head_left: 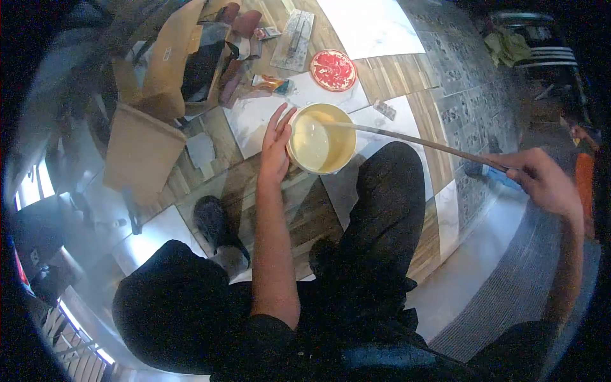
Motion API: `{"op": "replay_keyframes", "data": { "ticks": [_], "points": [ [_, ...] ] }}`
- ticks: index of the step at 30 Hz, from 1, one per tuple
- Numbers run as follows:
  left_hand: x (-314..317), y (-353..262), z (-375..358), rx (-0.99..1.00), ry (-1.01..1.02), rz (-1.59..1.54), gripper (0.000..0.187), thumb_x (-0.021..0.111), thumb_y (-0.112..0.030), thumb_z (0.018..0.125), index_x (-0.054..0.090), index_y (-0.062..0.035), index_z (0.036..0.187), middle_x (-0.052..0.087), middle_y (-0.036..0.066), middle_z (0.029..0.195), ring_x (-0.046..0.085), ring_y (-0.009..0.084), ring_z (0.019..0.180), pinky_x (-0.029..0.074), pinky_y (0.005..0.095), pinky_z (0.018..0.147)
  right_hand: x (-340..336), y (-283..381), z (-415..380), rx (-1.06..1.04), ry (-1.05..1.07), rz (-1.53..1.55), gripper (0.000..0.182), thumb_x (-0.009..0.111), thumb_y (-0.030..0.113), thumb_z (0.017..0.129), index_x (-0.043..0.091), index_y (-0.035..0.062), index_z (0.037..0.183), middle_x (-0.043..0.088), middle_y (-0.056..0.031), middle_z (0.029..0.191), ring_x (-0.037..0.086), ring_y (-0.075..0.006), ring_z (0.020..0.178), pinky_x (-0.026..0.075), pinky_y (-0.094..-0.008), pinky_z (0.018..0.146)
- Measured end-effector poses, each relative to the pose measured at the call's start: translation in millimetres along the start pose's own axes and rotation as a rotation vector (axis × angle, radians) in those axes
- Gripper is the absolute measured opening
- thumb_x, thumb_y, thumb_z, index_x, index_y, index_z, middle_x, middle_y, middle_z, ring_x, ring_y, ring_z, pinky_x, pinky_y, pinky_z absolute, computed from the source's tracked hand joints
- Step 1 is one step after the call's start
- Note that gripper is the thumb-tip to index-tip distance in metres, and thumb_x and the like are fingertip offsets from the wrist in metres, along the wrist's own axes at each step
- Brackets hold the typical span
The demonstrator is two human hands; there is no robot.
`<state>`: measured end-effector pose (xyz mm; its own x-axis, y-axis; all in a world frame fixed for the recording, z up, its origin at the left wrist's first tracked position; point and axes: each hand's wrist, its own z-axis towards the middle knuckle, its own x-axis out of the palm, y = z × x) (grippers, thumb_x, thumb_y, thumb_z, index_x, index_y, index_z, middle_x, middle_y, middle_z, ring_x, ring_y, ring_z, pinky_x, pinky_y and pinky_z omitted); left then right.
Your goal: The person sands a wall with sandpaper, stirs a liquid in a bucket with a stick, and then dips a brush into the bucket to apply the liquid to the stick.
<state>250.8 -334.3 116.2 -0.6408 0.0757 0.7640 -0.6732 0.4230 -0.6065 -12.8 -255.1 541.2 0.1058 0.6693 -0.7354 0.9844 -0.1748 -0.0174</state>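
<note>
A round bucket (349, 156) with pale cream contents stands between my knees and the tiles. My left hand (277, 148) holds its left side, with the fingers along the rim. In my right hand (548, 182), at the right, is the end of a long thin stick (426, 141). The stick slants leftward across my knee, and its far end reaches inside the bucket. Just beyond the bucket lies a red lid (333, 70) smeared with cream-coloured material.
An open cardboard box (159, 70) stands at the upper left, near a flat trowel (293, 41) and a crumpled packet (272, 84). White and wood-look tiles cover the floor. A grey ribbed mat (490, 280) lies at the lower right.
</note>
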Motion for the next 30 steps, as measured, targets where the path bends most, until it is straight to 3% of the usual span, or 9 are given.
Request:
{"op": "replay_keyframes", "data": {
  "ticks": [5, 8, 11, 13, 17, 19, 22, 28, 30],
  "points": [
    [-1, 1, -1, 0.01, 0.024, -0.028, 0.046, 0.042, -0.005, 0.098, 0.032, -0.0068, 0.143, 0.039, 0.016, 0.144, 0.049, 0.0216, 0.123, 0.045, 0.0311, 0.1, 6, 0, -1, -0.041, -0.017, 0.019, 0.037, 0.058, 0.005, 0.084, 0.063, 0.0072, 0.12, 0.067, -0.0163, 0.107, 0.064, -0.0293, 0.094, 0.046, -0.036, 0.086],
    [0, 2, 0, 0.026, 0.027, 0.008, 0.046, 0.044, -0.006, 0.098, 0.032, -0.0064, 0.143, 0.039, 0.016, 0.144, 0.049, 0.0216, 0.122, 0.045, 0.031, 0.1, 33, -2, 13, -0.055, -0.037, 0.067, 0.036, 0.055, 0.007, 0.084, 0.065, 0.0126, 0.118, 0.067, -0.0186, 0.099, 0.065, -0.0365, 0.089, 0.049, -0.0427, 0.082],
    [-3, 6, 3, 0.031, 0.024, -0.013, 0.047, 0.045, -0.008, 0.098, 0.033, -0.0066, 0.143, 0.04, 0.016, 0.144, 0.05, 0.022, 0.122, 0.044, 0.0316, 0.1, 58, 36, 40, -0.099, -0.008, -0.239, 0.039, 0.055, 0.003, 0.085, 0.064, 0.0146, 0.121, 0.067, -0.0177, 0.089, 0.065, -0.0334, 0.087, 0.049, -0.0414, 0.08],
    [-4, 6, 2, 0.039, 0.012, -0.005, 0.047, 0.046, -0.008, 0.097, 0.033, -0.0056, 0.142, 0.042, 0.017, 0.142, 0.049, 0.0227, 0.122, 0.043, 0.0325, 0.101, 82, 47, 61, -0.189, -0.069, -0.416, 0.046, 0.053, 0.001, 0.084, 0.06, 0.0182, 0.126, 0.066, -0.0179, 0.082, 0.064, -0.0375, 0.078, 0.05, -0.0456, 0.072],
    [1, 5, 0, 0.076, -0.017, -0.006, 0.046, 0.046, -0.008, 0.097, 0.033, -0.0044, 0.142, 0.044, 0.018, 0.14, 0.049, 0.0229, 0.122, 0.043, 0.0329, 0.102, 101, 68, 86, -0.227, -0.07, -0.325, 0.045, 0.051, 0.003, 0.084, 0.059, 0.0182, 0.126, 0.065, -0.018, 0.081, 0.063, -0.0385, 0.071, 0.05, -0.0473, 0.066],
    [1, 6, -1, 0.086, 0.001, -0.023, 0.046, 0.046, -0.009, 0.097, 0.033, -0.0034, 0.141, 0.045, 0.019, 0.139, 0.049, 0.0233, 0.123, 0.042, 0.0333, 0.102, 121, 70, 98, -0.208, -0.225, -0.396, 0.038, 0.05, 0.006, 0.085, 0.063, 0.0173, 0.12, 0.064, -0.0183, 0.079, 0.064, -0.0367, 0.069, 0.051, -0.0462, 0.064],
    [-2, 11, 4, 0.093, -0.015, 0.004, 0.046, 0.047, -0.009, 0.097, 0.033, -0.0035, 0.141, 0.044, 0.019, 0.14, 0.049, 0.0241, 0.123, 0.042, 0.0339, 0.103, 128, 73, 99, -0.283, -0.167, -0.441, 0.035, 0.05, 0.006, 0.085, 0.064, 0.0162, 0.115, 0.064, -0.0173, 0.079, 0.065, -0.0354, 0.072, 0.052, -0.0452, 0.065],
    [1, 8, 1, 0.093, -0.007, -0.02, 0.046, 0.046, -0.008, 0.097, 0.034, -0.0037, 0.141, 0.044, 0.02, 0.14, 0.05, 0.0247, 0.122, 0.042, 0.0342, 0.103, 96, 76, 134, -0.478, -0.187, -0.458, 0.032, 0.051, 0.006, 0.084, 0.065, 0.0116, 0.112, 0.064, -0.016, 0.081, 0.065, -0.0342, 0.078, 0.052, -0.0452, 0.068],
    [0, 10, 4, 0.092, -0.011, -0.013, 0.045, 0.046, -0.008, 0.097, 0.034, -0.0038, 0.141, 0.044, 0.02, 0.14, 0.05, 0.0248, 0.122, 0.042, 0.0343, 0.103, 88, 78, 135, -0.432, -0.167, -0.439, 0.027, 0.051, 0.008, 0.086, 0.066, 0.0096, 0.107, 0.064, -0.0161, 0.082, 0.065, -0.0337, 0.08, 0.052, -0.0449, 0.069]
  ]
}}
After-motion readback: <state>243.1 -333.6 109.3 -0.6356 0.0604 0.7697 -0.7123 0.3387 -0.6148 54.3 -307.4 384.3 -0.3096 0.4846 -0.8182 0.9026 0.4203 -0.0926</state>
